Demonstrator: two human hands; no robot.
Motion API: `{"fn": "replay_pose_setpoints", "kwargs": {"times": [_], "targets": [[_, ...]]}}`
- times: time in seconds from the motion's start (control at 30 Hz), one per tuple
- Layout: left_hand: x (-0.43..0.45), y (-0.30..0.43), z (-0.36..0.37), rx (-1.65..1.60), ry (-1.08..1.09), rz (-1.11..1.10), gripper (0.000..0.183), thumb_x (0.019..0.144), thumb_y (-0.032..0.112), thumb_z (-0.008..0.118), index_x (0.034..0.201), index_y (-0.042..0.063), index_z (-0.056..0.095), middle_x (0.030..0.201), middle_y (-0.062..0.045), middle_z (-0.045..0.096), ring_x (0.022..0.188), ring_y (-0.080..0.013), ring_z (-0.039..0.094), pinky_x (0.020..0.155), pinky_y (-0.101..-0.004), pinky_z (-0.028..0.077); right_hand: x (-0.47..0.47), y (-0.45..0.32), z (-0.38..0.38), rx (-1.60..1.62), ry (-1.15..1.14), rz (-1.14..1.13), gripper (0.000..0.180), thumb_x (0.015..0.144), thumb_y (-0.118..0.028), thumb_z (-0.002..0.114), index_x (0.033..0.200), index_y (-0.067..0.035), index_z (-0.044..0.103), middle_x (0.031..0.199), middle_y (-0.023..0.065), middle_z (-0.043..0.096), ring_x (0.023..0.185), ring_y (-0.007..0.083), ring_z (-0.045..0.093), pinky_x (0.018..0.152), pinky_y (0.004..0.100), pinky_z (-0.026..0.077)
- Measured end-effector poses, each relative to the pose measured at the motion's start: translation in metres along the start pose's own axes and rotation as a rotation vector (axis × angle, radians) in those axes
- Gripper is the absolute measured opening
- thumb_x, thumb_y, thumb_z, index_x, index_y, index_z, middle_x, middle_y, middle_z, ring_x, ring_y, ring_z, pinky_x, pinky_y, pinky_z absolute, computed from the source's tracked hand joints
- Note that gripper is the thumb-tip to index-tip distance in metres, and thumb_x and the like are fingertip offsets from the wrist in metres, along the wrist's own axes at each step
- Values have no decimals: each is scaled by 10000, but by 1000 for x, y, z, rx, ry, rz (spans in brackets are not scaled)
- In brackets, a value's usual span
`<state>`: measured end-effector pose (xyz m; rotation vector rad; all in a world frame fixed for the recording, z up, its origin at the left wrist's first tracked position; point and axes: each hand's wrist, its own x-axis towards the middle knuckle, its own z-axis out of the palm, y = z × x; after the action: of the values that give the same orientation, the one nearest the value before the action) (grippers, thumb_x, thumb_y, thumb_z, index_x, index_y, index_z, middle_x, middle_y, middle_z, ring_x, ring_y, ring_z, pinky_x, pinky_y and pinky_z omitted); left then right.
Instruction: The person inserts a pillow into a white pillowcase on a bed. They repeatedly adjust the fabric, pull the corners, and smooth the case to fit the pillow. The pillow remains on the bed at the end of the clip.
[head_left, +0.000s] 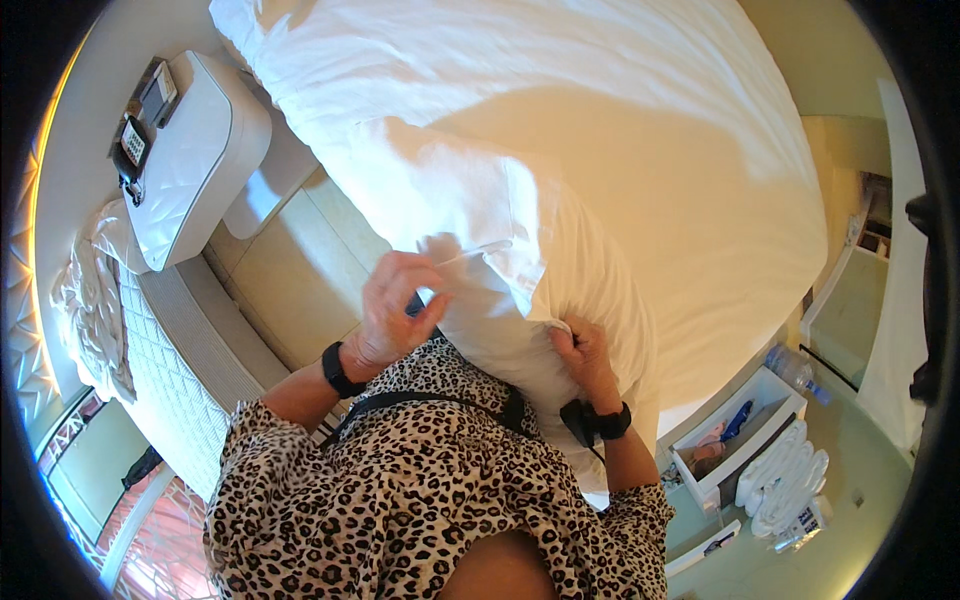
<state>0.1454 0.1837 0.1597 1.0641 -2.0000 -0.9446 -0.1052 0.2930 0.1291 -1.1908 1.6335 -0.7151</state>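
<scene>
White cloth bedding (487, 330), possibly a pillow in its case, bulges against my front at the edge of a bed. My right hand (585, 356) pinches a fold of this cloth between thumb and fingers. Up and to the left of that grip, a loose corner flap (521, 277) stands up. My left hand (401, 304) is at the left side of the cloth, slightly blurred, thumb and fingers apart. Its fingertips are close to a hem, and I cannot tell whether they touch it. Beneath lies a rumpled white duvet or sheet (660, 195).
At the left, a white bedside cabinet (187, 150) carries a telephone (133, 146). A quilted mattress (161, 337) with bunched linen (97, 300) lies below it. On the right are a white box (739, 442) of small items, folded white towels (780, 476) and a plastic bottle (795, 367).
</scene>
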Motion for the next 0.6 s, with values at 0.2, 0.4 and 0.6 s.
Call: {"fn": "replay_pose_setpoints", "kwargs": {"times": [0.2, 0.4, 0.6], "targets": [[-15, -42, 19, 180, 37, -133, 230, 692, 83, 688, 878, 14, 573, 914, -128, 585, 855, -314, 550, 732, -387, 447, 15, 3, -4, 349, 17, 164, 161, 857, -110, 548, 728, -13, 558, 631, -55, 452, 602, 41, 394, 530, 221, 341], [-26, -43, 25, 106, -305, -67, 143, 738, 94, 637, 815, 17, 544, 801, -126, 563, 791, -295, 563, 686, -384, 467, 19, 6, -13, 481, 151, 284, 152, 858, -97, 530, 723, -41, 570, 666, -78, 476, 600, 17, 398, 531, 188, 330], [-41, -37, 55, -58, -498, -167, 194, 766, 183, 633, 832, 8, 581, 746, -169, 582, 760, -346, 565, 672, -420, 458, 26, 8, -18, 476, 106, 261, 113, 840, -79, 541, 739, -57, 588, 669, -69, 498, 599, 25, 429, 514, 206, 334]]}}
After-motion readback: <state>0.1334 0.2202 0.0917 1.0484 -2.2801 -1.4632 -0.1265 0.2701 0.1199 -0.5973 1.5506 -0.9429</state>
